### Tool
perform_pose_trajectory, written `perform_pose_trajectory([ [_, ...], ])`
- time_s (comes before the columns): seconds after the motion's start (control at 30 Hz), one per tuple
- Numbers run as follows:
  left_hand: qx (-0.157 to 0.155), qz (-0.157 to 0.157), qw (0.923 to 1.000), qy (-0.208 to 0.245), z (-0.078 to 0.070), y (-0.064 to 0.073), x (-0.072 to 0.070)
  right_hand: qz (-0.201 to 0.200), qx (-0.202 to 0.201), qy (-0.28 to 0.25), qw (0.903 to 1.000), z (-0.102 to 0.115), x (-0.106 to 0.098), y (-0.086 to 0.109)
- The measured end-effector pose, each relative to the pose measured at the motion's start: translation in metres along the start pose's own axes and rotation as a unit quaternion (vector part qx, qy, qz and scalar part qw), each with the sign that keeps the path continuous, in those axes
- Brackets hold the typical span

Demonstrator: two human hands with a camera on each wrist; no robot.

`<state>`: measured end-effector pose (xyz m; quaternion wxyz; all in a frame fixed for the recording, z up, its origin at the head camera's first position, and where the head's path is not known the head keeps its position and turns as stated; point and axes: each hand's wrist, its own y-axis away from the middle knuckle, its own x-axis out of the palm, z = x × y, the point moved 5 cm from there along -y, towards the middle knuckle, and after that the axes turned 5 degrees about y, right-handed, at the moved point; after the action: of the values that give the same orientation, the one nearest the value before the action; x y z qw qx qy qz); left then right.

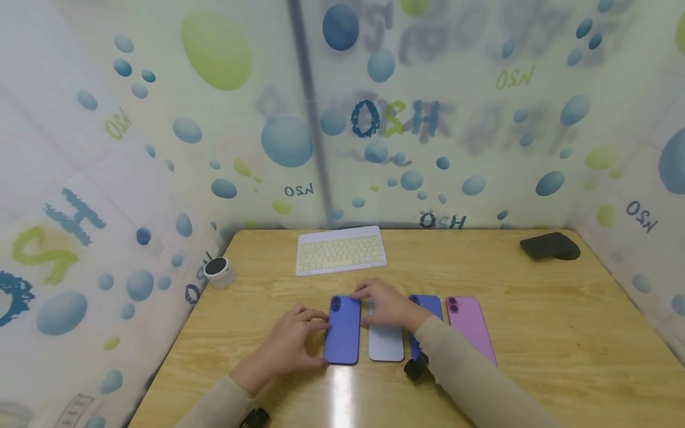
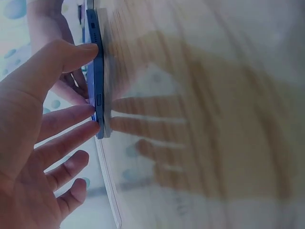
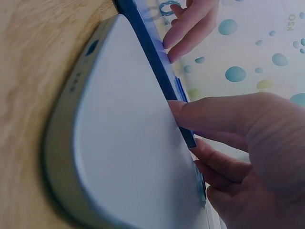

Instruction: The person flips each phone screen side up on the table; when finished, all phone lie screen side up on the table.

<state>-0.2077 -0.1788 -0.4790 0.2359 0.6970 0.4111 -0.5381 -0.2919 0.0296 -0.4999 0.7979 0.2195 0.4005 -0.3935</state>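
Observation:
A blue-violet smartphone [image 1: 343, 330] lies back up on the table, its two camera lenses at the far end. Along its left edge rest the thumb and fingertips of my left hand [image 1: 291, 339]; in the left wrist view the fingers are nearly straight. From the right, my right hand [image 1: 386, 306] touches the same phone at its far right corner, thumb [image 3: 209, 112] against the long edge. This hand reaches over a pale blue-white smartphone [image 1: 385, 345] and hides its camera end. Beside that lie another blue smartphone [image 1: 428, 306], partly under the right sleeve, and a pink smartphone [image 1: 471, 321].
Behind the row of phones lies a white keyboard [image 1: 341, 251] with pale yellow keys. A small white cylinder with a dark top [image 1: 219, 272] stands at the left table edge. A flat black object [image 1: 550, 246] lies at the back right. Printed curtains enclose the wooden table [image 1: 578, 309].

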Motion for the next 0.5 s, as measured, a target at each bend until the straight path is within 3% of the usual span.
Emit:
perform_pose_trajectory([
  [0.27,-0.006,0.002,1.0,-0.005,-0.002,0.0,-0.001,-0.018,0.001,-0.048,0.9987,0.0,-0.003,0.0],
  [0.5,-0.009,-0.002,1.0,-0.003,-0.001,0.002,-0.001,-0.02,-0.023,-0.03,0.9991,0.004,-0.01,0.001],
])
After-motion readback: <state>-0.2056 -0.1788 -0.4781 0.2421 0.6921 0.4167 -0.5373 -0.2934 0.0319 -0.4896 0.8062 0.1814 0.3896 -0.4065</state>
